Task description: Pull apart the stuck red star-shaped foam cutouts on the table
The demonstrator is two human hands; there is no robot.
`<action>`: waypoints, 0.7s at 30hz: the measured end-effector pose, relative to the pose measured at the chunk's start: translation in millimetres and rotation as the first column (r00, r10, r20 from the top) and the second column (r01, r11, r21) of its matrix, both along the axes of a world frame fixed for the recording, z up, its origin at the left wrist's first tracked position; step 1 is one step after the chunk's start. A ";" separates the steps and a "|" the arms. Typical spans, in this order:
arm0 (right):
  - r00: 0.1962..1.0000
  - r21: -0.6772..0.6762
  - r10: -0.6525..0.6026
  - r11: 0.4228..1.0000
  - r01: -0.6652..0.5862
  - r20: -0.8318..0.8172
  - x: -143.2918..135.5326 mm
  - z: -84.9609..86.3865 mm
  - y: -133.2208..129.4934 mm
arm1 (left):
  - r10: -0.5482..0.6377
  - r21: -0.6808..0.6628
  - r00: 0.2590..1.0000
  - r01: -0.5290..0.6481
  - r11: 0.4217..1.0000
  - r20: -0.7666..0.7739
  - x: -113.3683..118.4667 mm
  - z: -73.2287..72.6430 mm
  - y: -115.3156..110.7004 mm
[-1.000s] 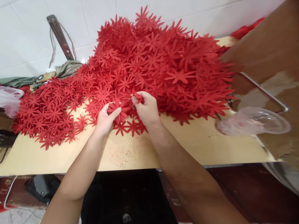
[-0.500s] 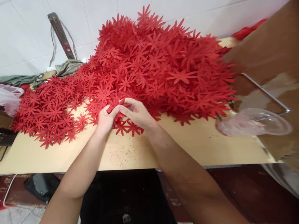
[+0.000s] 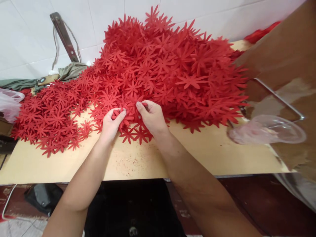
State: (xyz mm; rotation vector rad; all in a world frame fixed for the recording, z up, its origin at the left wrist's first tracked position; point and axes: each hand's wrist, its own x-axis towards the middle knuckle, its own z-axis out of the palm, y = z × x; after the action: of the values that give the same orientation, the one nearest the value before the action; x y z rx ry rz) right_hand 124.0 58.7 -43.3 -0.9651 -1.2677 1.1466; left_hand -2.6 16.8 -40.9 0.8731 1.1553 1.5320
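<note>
A large heap of red star-shaped pieces [image 3: 165,65] covers the back of the pale table. My left hand [image 3: 113,121] is closed on a red piece [image 3: 125,119] at the heap's front edge, thumb on top. Just right of it and apart from it, my right hand [image 3: 150,113] has its thumb and fingers pinched together. Whatever lies between those fingers is too small to make out. A few loose red pieces [image 3: 140,133] lie on the table just in front of both hands.
A lower pile of red pieces [image 3: 54,115] spreads to the left. On the right, a clear plastic container [image 3: 266,130] stands by brown cardboard [image 3: 283,65]. Grey-green cloth [image 3: 71,70] and a dark metal bracket [image 3: 64,38] are at the back left. Small red crumbs dot the table [image 3: 197,158].
My hands were together over a red piece and are now apart. The right hand has moved right and slightly up; the left has stayed nearly in place.
</note>
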 end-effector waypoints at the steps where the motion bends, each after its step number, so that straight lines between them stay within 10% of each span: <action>1: 1.000 0.016 -0.003 1.000 0.003 0.021 -0.4 -0.4 -0.6 | -0.007 0.001 1.000 0.007 1.000 0.013 -0.6 0.8 0.0; 8: 0.998 0.065 0.065 0.996 -0.066 0.007 -6.1 -3.2 -6.1 | -0.128 -0.061 0.992 0.129 0.990 0.018 2.6 3.8 -3.1; 14: 0.965 0.091 0.254 0.964 -0.248 -0.062 -12.9 -6.5 -5.6 | -0.002 -0.023 0.989 0.005 1.000 0.147 4.8 1.7 -3.3; 21: 0.982 0.083 0.190 0.978 -0.191 0.021 -3.1 -4.0 -2.4 | 0.071 -0.048 0.973 -0.062 0.997 0.218 1.6 8.4 -0.9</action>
State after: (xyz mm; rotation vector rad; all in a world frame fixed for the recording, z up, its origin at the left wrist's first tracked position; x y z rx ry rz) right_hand 120.9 56.3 -47.2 -0.8026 -1.4317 1.2244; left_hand -1.1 15.8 -32.5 0.6253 1.0596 1.6088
